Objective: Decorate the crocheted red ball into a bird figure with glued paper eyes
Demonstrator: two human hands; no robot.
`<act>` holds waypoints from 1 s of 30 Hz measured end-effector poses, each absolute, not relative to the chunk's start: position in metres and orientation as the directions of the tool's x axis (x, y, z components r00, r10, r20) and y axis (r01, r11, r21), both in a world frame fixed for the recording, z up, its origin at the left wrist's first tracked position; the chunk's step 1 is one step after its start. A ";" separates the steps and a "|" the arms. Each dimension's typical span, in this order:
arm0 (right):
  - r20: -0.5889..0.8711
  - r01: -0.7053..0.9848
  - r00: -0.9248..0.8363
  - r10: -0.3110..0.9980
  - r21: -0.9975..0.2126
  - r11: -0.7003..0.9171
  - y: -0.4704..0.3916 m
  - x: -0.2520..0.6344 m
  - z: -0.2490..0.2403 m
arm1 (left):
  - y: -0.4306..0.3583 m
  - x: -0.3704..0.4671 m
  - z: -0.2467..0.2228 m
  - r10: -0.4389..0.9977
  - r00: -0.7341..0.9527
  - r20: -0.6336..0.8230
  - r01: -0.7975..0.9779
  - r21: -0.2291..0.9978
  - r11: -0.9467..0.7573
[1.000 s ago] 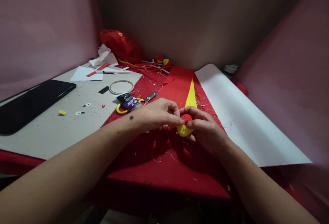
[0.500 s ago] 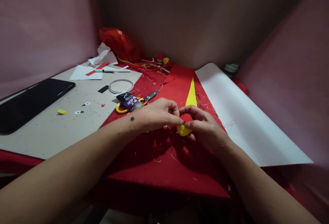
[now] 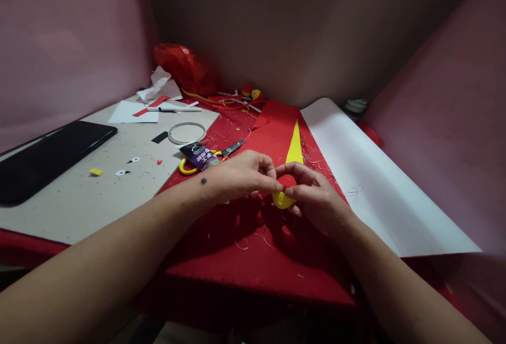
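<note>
right hand [image 3: 317, 194]: curled round red-and-yellow ball [image 3: 286, 181], above worktop [image 3: 253, 270] toward front edge | left hand [image 3: 247, 174]: nearly closed, thumb touching ball, grip unclear | grey board [image 3: 118, 204]: worktop's left edge | pink panels [image 3: 71, 43] both sides

You hold a small, round, knobbly-textured piece [image 3: 287, 180], red on one half and yellow on the other. Your table's cloth cover [image 3: 253, 270] is deep red with scattered pale flecks. The long pointed wedge [image 3: 294, 146] before you is plain yellow, the broad curled sheet [image 3: 363, 180] white, the finely lined strip [image 3: 272, 136] bright red. Your scissors [image 3: 234, 147] pair yellow handles with dark blades; your squeezable tube [image 3: 201, 155] is black and purple with white lettering. You see a flat grey board [image 3: 118, 204] speckled dark, a glossy black slab [image 3: 55, 157], and white discs [image 3: 122, 173] marked black.
</note>
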State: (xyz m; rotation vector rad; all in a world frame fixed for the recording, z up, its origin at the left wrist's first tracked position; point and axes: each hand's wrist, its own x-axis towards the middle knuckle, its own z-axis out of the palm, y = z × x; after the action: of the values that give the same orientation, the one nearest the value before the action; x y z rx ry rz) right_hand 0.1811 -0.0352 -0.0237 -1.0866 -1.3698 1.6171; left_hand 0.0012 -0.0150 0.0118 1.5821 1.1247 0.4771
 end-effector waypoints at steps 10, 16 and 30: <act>-0.071 0.042 -0.292 0.954 -0.997 -0.062 -0.032 0.186 -0.027 | -0.013 -0.005 0.013 0.865 0.490 -0.105 0.348 0.934 -0.084; -0.044 0.182 -0.190 0.981 -0.983 -0.008 -0.033 0.182 -0.020 | -0.016 -0.002 0.011 0.860 0.509 -0.037 0.328 0.932 -0.154; 0.024 0.340 -0.142 0.990 -0.938 0.071 -0.036 0.178 -0.014 | -0.017 0.000 0.010 0.848 0.525 -0.066 0.391 0.904 -0.172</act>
State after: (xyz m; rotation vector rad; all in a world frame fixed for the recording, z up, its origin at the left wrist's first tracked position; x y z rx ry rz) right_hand 0.1783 -0.0365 -0.0136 -1.3579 -1.5933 1.0860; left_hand -0.0001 -0.0166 0.0100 1.7745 1.0374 0.5775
